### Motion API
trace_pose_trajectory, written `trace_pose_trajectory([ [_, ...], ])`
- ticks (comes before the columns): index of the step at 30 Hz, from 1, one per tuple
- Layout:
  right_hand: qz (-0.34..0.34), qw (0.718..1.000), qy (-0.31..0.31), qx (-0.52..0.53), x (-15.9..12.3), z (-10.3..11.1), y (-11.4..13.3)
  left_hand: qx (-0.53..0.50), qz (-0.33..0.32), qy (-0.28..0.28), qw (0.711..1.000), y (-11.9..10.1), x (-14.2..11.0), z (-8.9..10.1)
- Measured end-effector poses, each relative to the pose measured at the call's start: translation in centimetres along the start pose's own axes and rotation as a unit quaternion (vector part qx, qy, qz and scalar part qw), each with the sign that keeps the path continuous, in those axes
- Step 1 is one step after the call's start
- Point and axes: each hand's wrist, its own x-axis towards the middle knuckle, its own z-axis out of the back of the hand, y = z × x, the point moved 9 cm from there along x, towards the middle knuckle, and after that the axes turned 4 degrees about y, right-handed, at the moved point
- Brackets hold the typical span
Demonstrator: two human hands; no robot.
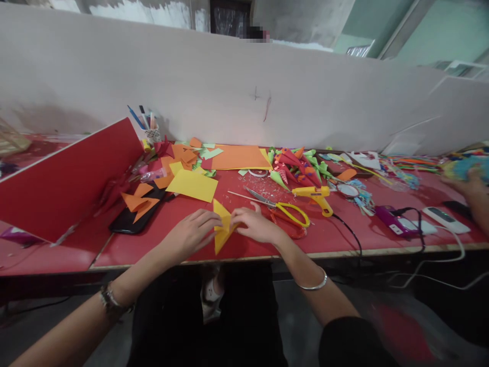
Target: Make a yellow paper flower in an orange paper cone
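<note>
A folded piece of yellow paper [223, 224] with pointed corners is between my two hands, close to the front edge of the red table. My left hand [196, 230] has its fingertips closed on the paper's left side. From the other side, the fingers of my right hand [254, 223] pinch its right edge. A flat yellow sheet [193, 185] lies just beyond my left hand. Scissors with yellow handles [292, 213] rest right of my right hand, with a thin stick [244, 196] beside their blades.
A yellow glue gun [315, 196] with a black cord lies to the right. Folded orange paper [139, 202] sits on a black phone [128, 221]. A red board [72, 178] leans at left. Paper cones [294, 165] are piled behind. Another person's hand [476, 191] is at far right.
</note>
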Motion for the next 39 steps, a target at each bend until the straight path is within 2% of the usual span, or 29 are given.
trace_pose_trajectory([
  [3, 0.02, 0.998, -0.049, -0.041, 0.5, 1.2, 0.2, 0.011, 0.028, 0.038, 0.999, 0.5, 1.2, -2.0],
  [5, 0.02, 0.997, -0.071, -0.033, 0.6, 1.6, -0.4, -0.004, 0.061, 0.058, 0.996, 1.1, 1.6, -3.6],
  [9, -0.021, 0.993, -0.066, 0.095, 0.6, 1.2, -3.1, -0.062, 0.098, 0.04, 0.992, 1.7, 1.8, -5.1],
  [13, -0.098, 0.97, -0.091, 0.204, 0.2, 0.2, -5.4, -0.067, 0.137, 0.049, 0.987, 2.1, 1.9, -5.5],
  [22, -0.207, 0.941, -0.175, 0.203, -1.2, -0.9, -6.2, 0.087, 0.206, 0.092, 0.97, 1.9, 3.0, -6.0],
  [27, -0.236, 0.936, -0.19, 0.181, -1.8, -1.1, -5.6, 0.11, 0.204, 0.095, 0.968, 1.7, 3.1, -6.1],
  [33, -0.252, 0.943, -0.203, 0.084, -2.0, -1.2, -4.5, 0.143, 0.182, 0.101, 0.968, 0.9, 3.6, -6.1],
  [39, -0.259, 0.939, -0.218, 0.049, -2.7, -1.3, -4.0, 0.145, 0.183, 0.118, 0.965, 0.4, 4.1, -6.1],
])
